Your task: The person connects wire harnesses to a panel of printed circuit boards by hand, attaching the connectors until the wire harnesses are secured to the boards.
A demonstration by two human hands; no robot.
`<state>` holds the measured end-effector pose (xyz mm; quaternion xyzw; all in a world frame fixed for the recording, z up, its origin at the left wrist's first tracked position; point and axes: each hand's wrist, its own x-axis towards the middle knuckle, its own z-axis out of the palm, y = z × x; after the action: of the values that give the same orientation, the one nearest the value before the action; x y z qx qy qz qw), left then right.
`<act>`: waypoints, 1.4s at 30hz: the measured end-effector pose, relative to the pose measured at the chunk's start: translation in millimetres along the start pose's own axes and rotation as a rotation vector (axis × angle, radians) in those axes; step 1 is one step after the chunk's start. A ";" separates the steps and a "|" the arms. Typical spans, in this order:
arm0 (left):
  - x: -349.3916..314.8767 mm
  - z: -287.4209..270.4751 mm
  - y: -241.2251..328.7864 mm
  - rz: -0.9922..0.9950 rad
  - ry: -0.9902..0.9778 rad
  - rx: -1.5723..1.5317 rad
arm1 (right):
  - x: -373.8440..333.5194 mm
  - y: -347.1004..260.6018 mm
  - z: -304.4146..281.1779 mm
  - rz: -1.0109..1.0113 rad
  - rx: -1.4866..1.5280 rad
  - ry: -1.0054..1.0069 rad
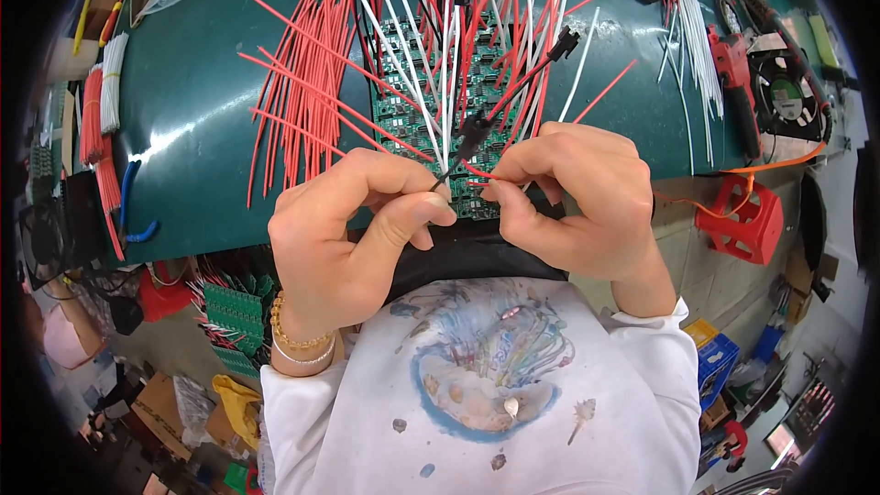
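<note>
My left hand (353, 234) pinches a thin black wire (445, 178) between thumb and forefinger. Opposite it, my right hand (579, 202) grips a red wire (478, 171) the same way. Both wires run up to a black plug connector (474, 133) just above my fingertips. Beneath lies a green circuit board panel (396, 112) on the table's near edge, with many red and white wires standing over it. Another black connector (563, 43) sits among those wires, up and to the right. The ends of the pinched wires are hidden by my fingers.
A pile of cut red wires (307, 82) lies left on the green table (197, 46). White wires (698, 64) and a black fan (784, 96) are at the right. A red stool (741, 218) stands below right; more circuit boards (236, 312) are stacked below left.
</note>
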<state>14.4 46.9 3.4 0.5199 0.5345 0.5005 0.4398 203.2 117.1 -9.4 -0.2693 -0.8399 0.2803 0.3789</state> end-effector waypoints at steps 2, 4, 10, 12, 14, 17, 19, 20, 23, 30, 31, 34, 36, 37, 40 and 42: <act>-0.2 0.2 -4.4 -0.005 0.006 -0.009 | 0.2 1.3 1.3 0.000 -0.001 0.005; -0.1 0.5 -6.8 -0.010 0.012 -0.018 | -0.4 3.5 3.9 -0.027 0.013 0.061; -0.5 0.0 -8.1 0.006 0.009 -0.003 | -1.0 3.7 4.1 -0.040 -0.002 0.075; -0.7 -1.0 -7.9 0.011 0.005 0.013 | -0.8 3.7 4.1 -0.044 -0.005 0.076; -1.2 -1.3 -6.4 0.004 0.012 0.022 | -0.2 3.5 4.3 -0.050 -0.006 0.075; -2.4 -1.7 -6.1 -0.009 0.020 0.036 | -0.3 2.5 3.9 -0.033 -0.007 0.069; -3.2 -2.2 -5.7 -0.014 0.022 0.041 | -0.2 2.5 3.8 -0.038 -0.020 0.065; -3.6 -2.5 -4.9 -0.020 0.020 0.041 | -0.1 1.6 3.1 -0.038 -0.021 0.065; -4.2 -2.3 -4.7 -0.025 0.023 0.034 | 0.0 -1.7 1.2 -0.004 -0.045 0.025; -0.4 2.8 -4.1 0.009 0.028 0.069 | -0.1 -3.7 2.7 -0.006 -0.031 0.024; -0.5 3.8 -4.1 0.011 0.029 0.068 | -0.5 -3.4 2.7 -0.007 -0.035 0.023; -1.6 4.9 -4.9 0.012 0.028 0.068 | -4.2 -0.9 4.7 -0.025 -0.013 0.044; -2.1 4.7 -5.6 0.020 0.025 0.080 | -3.6 -1.3 2.3 -0.027 -0.021 0.025; -2.0 4.9 -5.9 0.020 0.025 0.079 | -3.0 -1.5 1.5 -0.029 -0.029 0.008; -0.7 6.6 -6.3 0.020 0.032 0.067 | -2.8 -0.8 2.2 -0.023 -0.013 0.015; 1.1 9.5 -6.0 0.003 0.050 0.048 | -1.3 1.2 4.0 -0.030 -0.022 0.031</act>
<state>23.0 49.0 -3.5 0.5185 0.5564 0.5012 0.4128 201.1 116.0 -13.0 -0.2653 -0.8408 0.2611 0.3931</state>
